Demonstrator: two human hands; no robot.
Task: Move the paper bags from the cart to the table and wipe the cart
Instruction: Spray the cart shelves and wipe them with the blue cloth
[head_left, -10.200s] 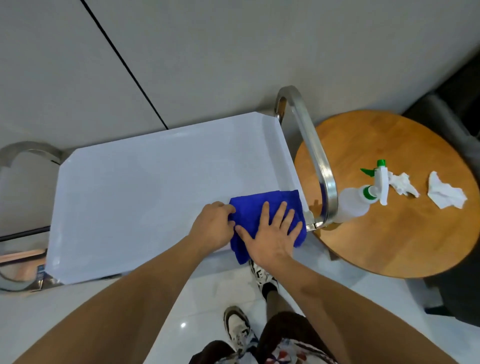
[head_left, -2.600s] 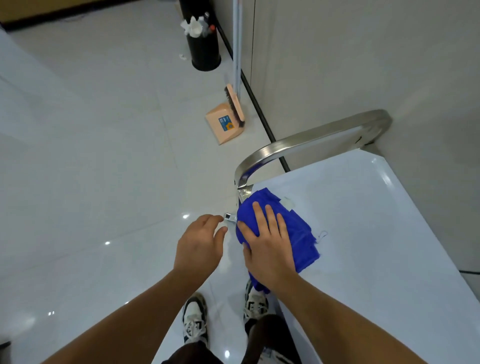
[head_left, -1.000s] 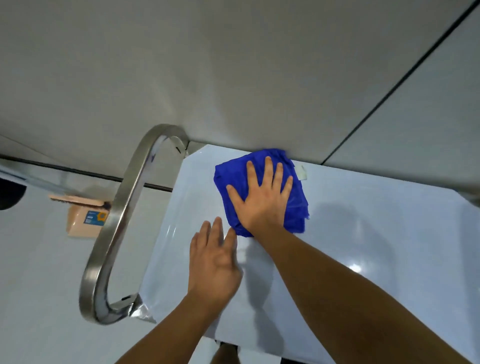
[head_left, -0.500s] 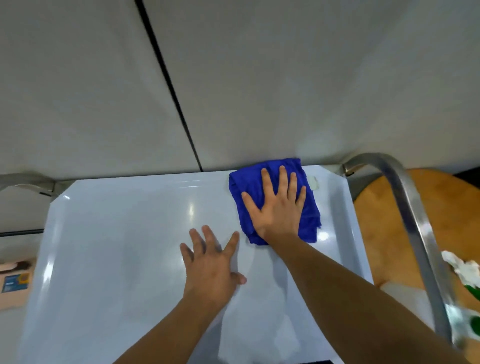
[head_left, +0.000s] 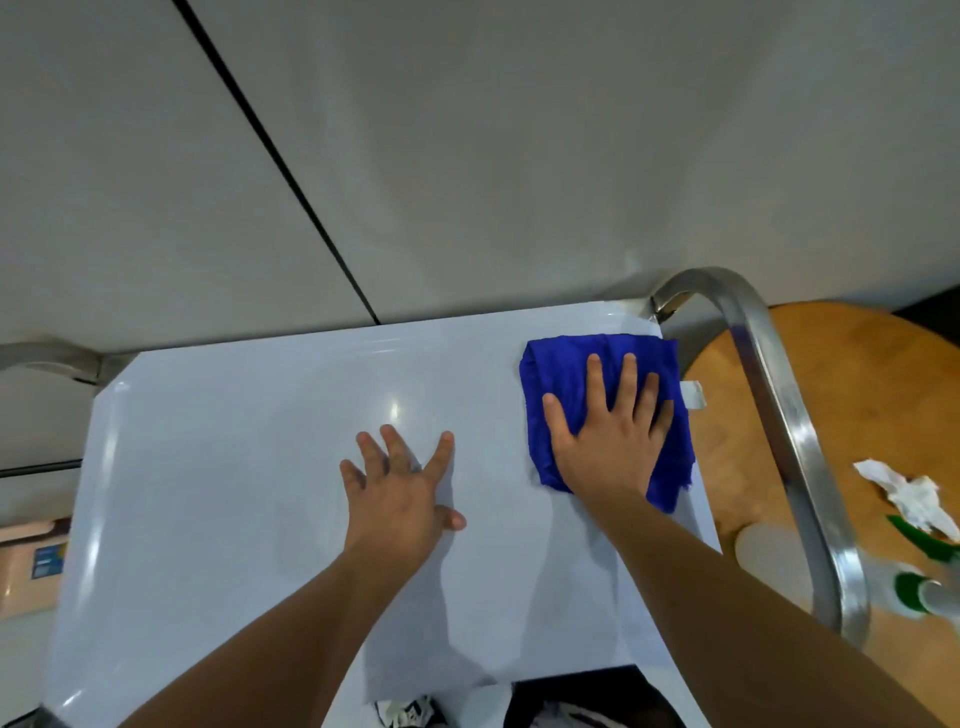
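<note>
Both hands lie flat with straight fingers: the right hand presses the blue cloth into the cart's far right corner to wipe it, the left hand braces mid-tray. No paper bags show on cart or round worktop.

We have a single view, from a camera worn on the person's head. It looks forward and steeply down, close over the white top of the cart, which fills the lower middle of the frame. Both forearms enter from the bottom edge. The right hand lies right of centre, the left hand just left of it. Beyond the hands the view tilts up onto a pale wall. Right of the right hand, the frame edge catches a round wooden table. The wide lens bends straight edges.
</note>
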